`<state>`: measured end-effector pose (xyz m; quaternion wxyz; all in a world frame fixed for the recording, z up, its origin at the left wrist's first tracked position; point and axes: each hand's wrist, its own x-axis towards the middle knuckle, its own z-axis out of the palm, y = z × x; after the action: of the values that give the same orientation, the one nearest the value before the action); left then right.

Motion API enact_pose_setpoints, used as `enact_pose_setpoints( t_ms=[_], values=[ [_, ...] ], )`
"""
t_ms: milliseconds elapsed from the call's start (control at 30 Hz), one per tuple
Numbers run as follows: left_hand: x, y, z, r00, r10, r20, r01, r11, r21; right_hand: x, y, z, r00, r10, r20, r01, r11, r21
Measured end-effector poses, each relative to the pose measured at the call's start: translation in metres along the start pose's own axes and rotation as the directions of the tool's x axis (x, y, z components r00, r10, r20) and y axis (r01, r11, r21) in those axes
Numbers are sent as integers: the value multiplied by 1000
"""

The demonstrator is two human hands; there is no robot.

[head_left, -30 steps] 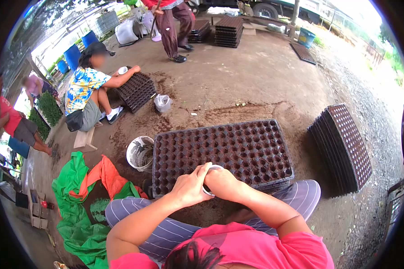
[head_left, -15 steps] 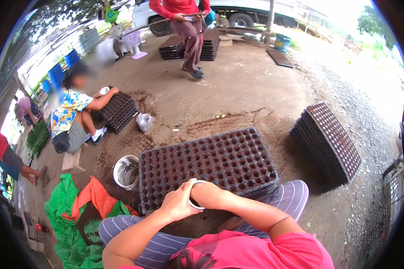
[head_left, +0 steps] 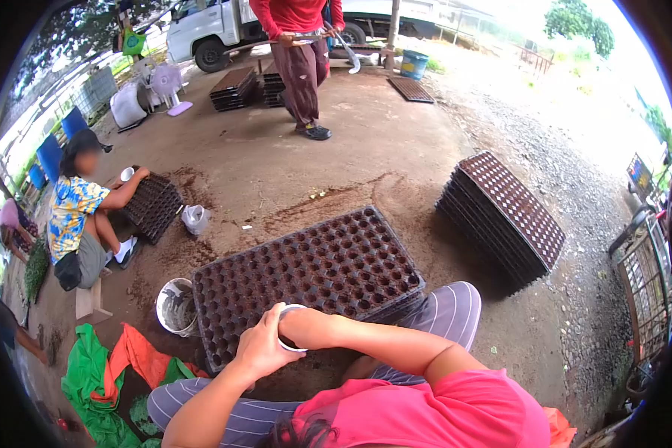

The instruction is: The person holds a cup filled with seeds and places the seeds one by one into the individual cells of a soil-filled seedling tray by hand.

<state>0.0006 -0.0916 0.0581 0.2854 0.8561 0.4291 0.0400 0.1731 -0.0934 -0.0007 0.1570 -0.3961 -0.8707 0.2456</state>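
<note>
My left hand is wrapped round a small white cup, held over the near edge of a dark seedling tray. My right hand reaches into the cup's mouth, and its fingers are hidden inside. What the cup contains cannot be seen. The tray has rows of round cells filled with brown soil, many with a hollow in them. It lies on top of other trays, in front of my crossed legs.
A white bucket stands left of the tray, with green cloth and orange cloth nearer me. Stacked trays lean at right. A seated person works at another tray; a person in red stands ahead, holding a long tool.
My view has turned slightly right, so the surroundings shift left. The person in red has stepped nearer. My hands keep the same hold at the cup.
</note>
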Motion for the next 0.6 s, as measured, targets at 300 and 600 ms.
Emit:
enact_pose_setpoints(
  t_ms=[300, 600],
  values=[
    [1, -3, 3, 999, -52, -1, 52, 998, -22, -3, -1, -1, 999, 44, 5, -44, 999, -2],
    [3, -6, 6, 999, -14, -33, 14, 1000, -8, -1, -1, 0, 996, 57, -66, -56, 998, 18]
  ],
)
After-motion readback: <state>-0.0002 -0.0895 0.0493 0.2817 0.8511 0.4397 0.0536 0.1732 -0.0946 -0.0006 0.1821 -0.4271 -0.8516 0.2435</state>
